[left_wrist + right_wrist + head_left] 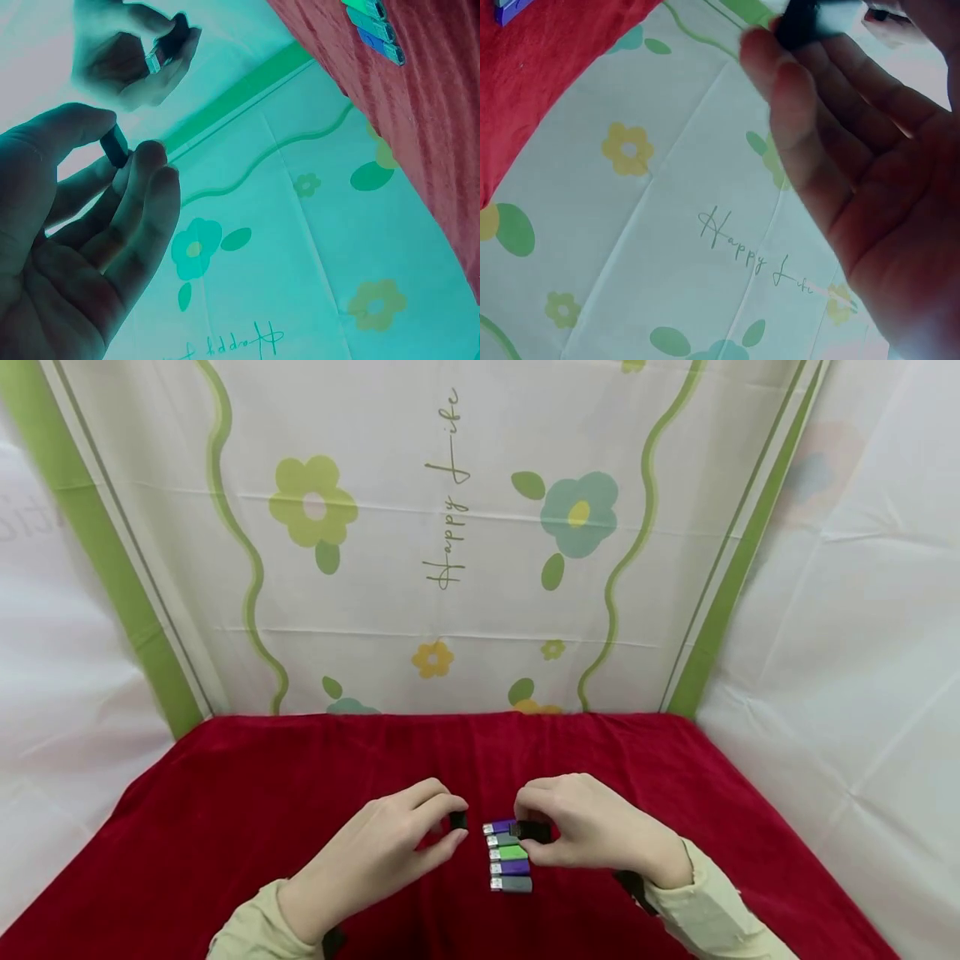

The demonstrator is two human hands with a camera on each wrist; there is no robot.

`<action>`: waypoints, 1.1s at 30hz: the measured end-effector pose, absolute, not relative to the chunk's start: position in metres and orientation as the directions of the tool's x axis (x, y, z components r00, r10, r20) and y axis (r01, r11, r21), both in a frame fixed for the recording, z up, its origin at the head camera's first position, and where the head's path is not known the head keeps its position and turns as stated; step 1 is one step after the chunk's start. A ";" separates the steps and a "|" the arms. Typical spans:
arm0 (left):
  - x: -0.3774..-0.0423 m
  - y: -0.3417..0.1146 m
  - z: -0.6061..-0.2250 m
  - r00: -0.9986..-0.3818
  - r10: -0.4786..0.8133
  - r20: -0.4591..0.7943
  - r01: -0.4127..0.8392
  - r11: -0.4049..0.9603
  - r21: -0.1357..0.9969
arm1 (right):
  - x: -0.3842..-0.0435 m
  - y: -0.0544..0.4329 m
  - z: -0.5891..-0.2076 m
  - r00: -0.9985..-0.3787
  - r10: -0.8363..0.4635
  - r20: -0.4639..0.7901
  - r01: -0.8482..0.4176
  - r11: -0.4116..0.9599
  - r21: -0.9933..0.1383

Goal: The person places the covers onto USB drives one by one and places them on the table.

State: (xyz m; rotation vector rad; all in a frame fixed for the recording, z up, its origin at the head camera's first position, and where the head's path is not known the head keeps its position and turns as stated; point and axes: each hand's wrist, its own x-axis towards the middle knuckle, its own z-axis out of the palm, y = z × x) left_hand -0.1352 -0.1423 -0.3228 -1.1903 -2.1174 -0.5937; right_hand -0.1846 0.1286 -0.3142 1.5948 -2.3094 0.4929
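Note:
My left hand (386, 839) pinches a small black cap (115, 146) between thumb and fingertips. To its right, my right hand (592, 822) grips a black USB flash drive (536, 832), its bare metal plug pointing left toward the cap. A gap separates the two pieces. Beneath and beside the right hand, several USB flash drives lie in a column, metal plugs to the left: purple (498, 827) at the far end, then grey (504, 841), green (512, 853), purple (513, 867) and grey (516, 884) nearest me. The right fingers partly cover the far ones.
A red velvet cloth (300, 785) covers the table. Behind it hangs a white curtain (390, 610) with printed flowers and writing. White fabric sides (862, 693) rise at the left and right.

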 end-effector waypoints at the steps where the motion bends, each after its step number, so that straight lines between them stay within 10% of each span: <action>1: -0.135 -0.142 -0.323 -0.395 0.583 0.711 0.868 0.491 0.079 | -0.185 0.128 -0.314 -0.330 -0.835 0.441 -0.943 0.314 -0.110; 33: -0.127 -0.124 -0.339 -0.385 0.606 0.696 0.858 0.513 0.028 | -0.182 0.126 -0.319 -0.264 -0.837 0.478 -0.963 0.258 -0.081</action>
